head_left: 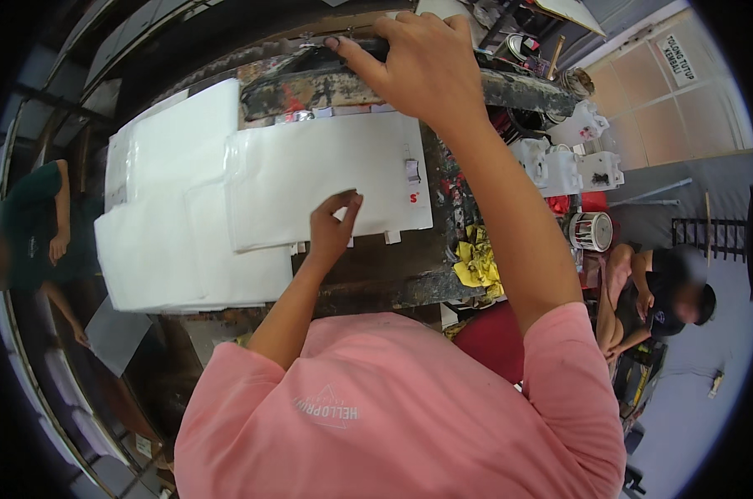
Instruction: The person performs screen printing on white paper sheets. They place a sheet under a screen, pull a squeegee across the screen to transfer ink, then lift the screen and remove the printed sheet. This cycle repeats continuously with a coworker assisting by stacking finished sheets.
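Note:
A white plastic sheet (pixel 318 158) with a small red mark and a small grey patch near its right edge lies on a dark, paint-stained work table (pixel 393 270). Above its lower part is my left hand (pixel 333 226), thumb and fingertips drawn together in a pinch. Whatever may be between those fingertips is too small to make out. My right arm reaches to the far side, where my right hand (pixel 430 71) bends its fingers over a dark thing beyond a paint-crusted bar (pixel 518 91). Its thumb points left, and the hand hides most of what it grips.
Stacks of white sheets (pixel 177 224) cover the table's left side. Crumpled yellow material (pixel 478 264), a paint can (pixel 591 231) and white containers (pixel 564 170) are at the right. One person (pixel 35 216) stands at the left; another person (pixel 659 291) sits at the right.

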`<state>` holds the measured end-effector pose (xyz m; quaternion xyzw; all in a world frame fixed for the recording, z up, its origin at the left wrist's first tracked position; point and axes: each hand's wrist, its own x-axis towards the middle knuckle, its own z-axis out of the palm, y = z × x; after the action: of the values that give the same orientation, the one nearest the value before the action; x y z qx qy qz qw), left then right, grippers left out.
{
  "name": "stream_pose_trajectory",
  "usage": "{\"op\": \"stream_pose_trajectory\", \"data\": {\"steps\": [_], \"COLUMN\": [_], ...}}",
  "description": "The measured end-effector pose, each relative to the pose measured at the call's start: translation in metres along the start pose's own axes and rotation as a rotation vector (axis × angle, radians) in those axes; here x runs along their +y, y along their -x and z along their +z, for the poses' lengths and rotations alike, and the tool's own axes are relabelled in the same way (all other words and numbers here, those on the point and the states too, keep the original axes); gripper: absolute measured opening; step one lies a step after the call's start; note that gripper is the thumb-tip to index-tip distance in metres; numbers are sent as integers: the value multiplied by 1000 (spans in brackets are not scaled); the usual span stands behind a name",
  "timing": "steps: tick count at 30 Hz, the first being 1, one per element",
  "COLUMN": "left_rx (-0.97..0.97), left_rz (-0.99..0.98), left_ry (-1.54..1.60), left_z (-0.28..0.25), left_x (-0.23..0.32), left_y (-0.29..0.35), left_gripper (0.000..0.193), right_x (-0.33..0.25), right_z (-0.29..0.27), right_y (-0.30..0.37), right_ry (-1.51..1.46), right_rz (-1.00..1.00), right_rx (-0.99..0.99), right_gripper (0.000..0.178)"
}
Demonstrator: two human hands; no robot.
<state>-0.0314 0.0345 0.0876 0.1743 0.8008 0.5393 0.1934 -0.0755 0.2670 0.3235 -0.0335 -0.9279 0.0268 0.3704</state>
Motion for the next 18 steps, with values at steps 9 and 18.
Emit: {"op": "stream_pose_trajectory", "data": {"steps": [9, 18], "left_rx": [1, -37], "left_rz": [-245, -654], "left_ry": [1371, 1002], "left_z": [-95, -46], "left_x": [103, -25], "left_y": [36, 67], "left_gripper": [125, 98], "right_x": [-18, 19], "right_z": [3, 89], "right_y": [89, 181], "right_ry": [-38, -293], "right_rz": [-9, 115], "right_rx": [-365, -634], "right_gripper": [65, 38]}}
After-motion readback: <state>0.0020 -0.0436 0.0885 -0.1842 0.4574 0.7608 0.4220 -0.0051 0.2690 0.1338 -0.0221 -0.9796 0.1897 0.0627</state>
